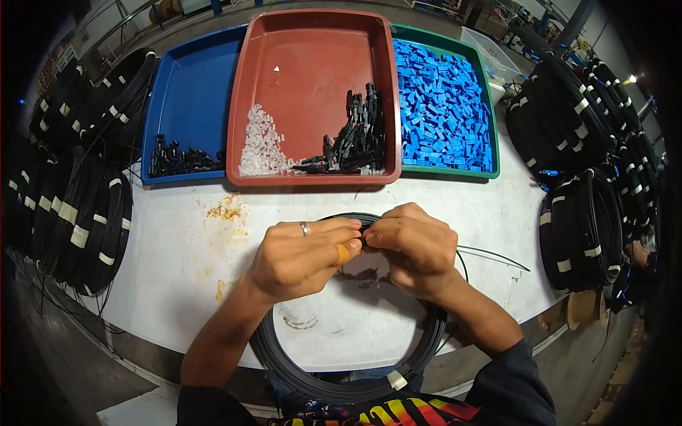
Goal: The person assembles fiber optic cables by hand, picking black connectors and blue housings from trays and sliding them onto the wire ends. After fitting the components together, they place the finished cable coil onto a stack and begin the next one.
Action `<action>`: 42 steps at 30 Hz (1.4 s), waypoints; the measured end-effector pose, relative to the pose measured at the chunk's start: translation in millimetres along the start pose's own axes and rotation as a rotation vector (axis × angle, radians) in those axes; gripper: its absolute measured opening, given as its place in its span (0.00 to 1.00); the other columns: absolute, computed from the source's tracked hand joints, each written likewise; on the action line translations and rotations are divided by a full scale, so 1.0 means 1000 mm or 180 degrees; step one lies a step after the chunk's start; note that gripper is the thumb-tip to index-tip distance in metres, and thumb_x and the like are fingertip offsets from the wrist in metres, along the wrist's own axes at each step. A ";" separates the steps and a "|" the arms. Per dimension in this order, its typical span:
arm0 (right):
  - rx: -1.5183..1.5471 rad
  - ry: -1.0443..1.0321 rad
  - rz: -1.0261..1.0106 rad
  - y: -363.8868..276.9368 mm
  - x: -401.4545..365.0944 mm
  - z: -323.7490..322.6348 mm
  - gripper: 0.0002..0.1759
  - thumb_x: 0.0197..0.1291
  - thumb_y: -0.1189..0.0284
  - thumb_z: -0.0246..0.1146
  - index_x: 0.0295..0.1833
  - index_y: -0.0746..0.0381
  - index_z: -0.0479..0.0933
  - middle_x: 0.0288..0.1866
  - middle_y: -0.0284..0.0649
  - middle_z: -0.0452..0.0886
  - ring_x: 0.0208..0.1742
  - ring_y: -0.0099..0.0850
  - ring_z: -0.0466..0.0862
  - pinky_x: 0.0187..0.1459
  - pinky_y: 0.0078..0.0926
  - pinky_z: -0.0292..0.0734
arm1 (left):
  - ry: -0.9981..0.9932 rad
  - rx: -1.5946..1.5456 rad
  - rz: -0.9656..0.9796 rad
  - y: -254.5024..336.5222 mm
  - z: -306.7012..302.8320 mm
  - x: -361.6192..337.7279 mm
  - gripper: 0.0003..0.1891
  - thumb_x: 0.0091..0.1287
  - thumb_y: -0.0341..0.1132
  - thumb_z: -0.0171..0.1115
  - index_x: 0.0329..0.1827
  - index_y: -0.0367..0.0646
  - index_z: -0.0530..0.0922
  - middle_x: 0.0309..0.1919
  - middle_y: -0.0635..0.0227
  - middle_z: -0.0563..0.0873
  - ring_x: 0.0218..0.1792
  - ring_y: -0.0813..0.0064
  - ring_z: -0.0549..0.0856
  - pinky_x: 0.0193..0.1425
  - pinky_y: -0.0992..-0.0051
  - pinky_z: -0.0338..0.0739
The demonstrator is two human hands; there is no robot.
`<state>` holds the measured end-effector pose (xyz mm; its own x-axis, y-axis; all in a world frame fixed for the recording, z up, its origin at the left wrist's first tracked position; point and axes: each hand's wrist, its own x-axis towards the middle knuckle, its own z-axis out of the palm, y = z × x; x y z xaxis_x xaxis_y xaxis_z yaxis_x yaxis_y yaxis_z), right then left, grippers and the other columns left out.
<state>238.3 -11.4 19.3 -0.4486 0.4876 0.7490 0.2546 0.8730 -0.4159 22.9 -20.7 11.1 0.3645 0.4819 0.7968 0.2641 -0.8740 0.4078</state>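
Observation:
A coil of black cable (320, 383) stretches from the white table over its near edge, close to my body. White tape (396, 380) binds it at the bottom. At the coil's far side, my left hand (302, 259), with a ring and an orange wrap on a finger, pinches black cable. Fingertips of my right hand (415, 248) press together on the same stretch, almost touching the left ones. Whatever small part sits between the fingertips is hidden. A loose cable end (497, 254) sticks out to the right, beyond my right hand.
Behind the coil stand a red tray (312, 57) of white pieces and black connectors, a blue tray (192, 85) with black parts, and a green tray (495, 153) full of blue pieces. Taped cable coils hang at left (78, 227) and right (579, 234). The white table (170, 263) shows brown stains.

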 end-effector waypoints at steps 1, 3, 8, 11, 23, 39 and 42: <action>-0.0009 0.0007 0.0008 -0.001 -0.001 0.000 0.14 0.40 0.86 0.72 0.37 0.66 0.83 0.34 0.41 0.86 0.34 0.37 0.86 0.36 0.33 0.80 | -0.0073 0.0295 0.0299 0.002 -0.002 0.002 0.07 0.53 0.19 0.76 0.34 0.34 0.86 0.33 0.55 0.92 0.39 0.59 0.94 0.42 0.69 0.92; 0.0650 -0.0055 0.0914 -0.002 -0.003 0.003 0.15 0.41 0.91 0.71 0.37 0.67 0.84 0.33 0.43 0.87 0.33 0.36 0.87 0.35 0.30 0.81 | -0.0145 0.0590 0.0599 0.003 -0.004 0.004 0.09 0.53 0.18 0.77 0.35 0.33 0.86 0.32 0.53 0.92 0.38 0.55 0.94 0.43 0.67 0.92; 0.0897 -0.0063 0.1216 -0.002 -0.001 0.005 0.14 0.43 0.91 0.72 0.37 0.68 0.83 0.32 0.43 0.86 0.31 0.36 0.86 0.33 0.29 0.81 | -0.0029 0.0266 0.0272 -0.002 -0.003 0.001 0.08 0.53 0.19 0.78 0.34 0.34 0.86 0.33 0.53 0.92 0.39 0.56 0.94 0.44 0.68 0.92; 0.0159 0.0098 0.0265 -0.001 0.004 0.004 0.13 0.44 0.88 0.73 0.38 0.69 0.82 0.34 0.44 0.86 0.31 0.37 0.86 0.32 0.29 0.81 | 0.0026 -0.0135 -0.0334 0.000 -0.003 -0.001 0.06 0.54 0.21 0.78 0.33 0.35 0.88 0.33 0.56 0.93 0.36 0.64 0.94 0.40 0.73 0.91; 0.0680 -0.0042 0.0834 -0.004 -0.006 0.005 0.14 0.40 0.94 0.63 0.35 0.71 0.80 0.37 0.48 0.89 0.32 0.38 0.90 0.35 0.29 0.86 | -0.0103 0.0543 0.0496 0.003 0.000 0.005 0.05 0.56 0.19 0.74 0.29 0.34 0.85 0.31 0.60 0.90 0.39 0.63 0.94 0.41 0.71 0.92; -0.0155 -0.0011 0.0061 0.001 -0.006 0.005 0.16 0.40 0.90 0.69 0.37 0.67 0.78 0.39 0.45 0.87 0.32 0.37 0.87 0.30 0.30 0.83 | -0.0017 -0.0098 -0.0350 0.000 -0.005 0.001 0.07 0.53 0.23 0.79 0.31 0.39 0.87 0.30 0.61 0.93 0.34 0.67 0.94 0.37 0.75 0.89; -0.0292 -0.0037 -0.0172 0.002 -0.004 0.002 0.16 0.39 0.89 0.70 0.36 0.66 0.78 0.39 0.44 0.86 0.29 0.34 0.86 0.26 0.28 0.80 | -0.0025 -0.0187 -0.0434 0.000 -0.005 0.002 0.07 0.54 0.24 0.80 0.33 0.39 0.88 0.30 0.62 0.93 0.32 0.69 0.94 0.34 0.76 0.88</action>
<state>238.7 -11.9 14.0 -0.4736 0.4403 0.7628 0.3068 0.8943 -0.3257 19.0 -19.8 14.8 0.3359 0.5968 0.7287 0.2591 -0.8024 0.5377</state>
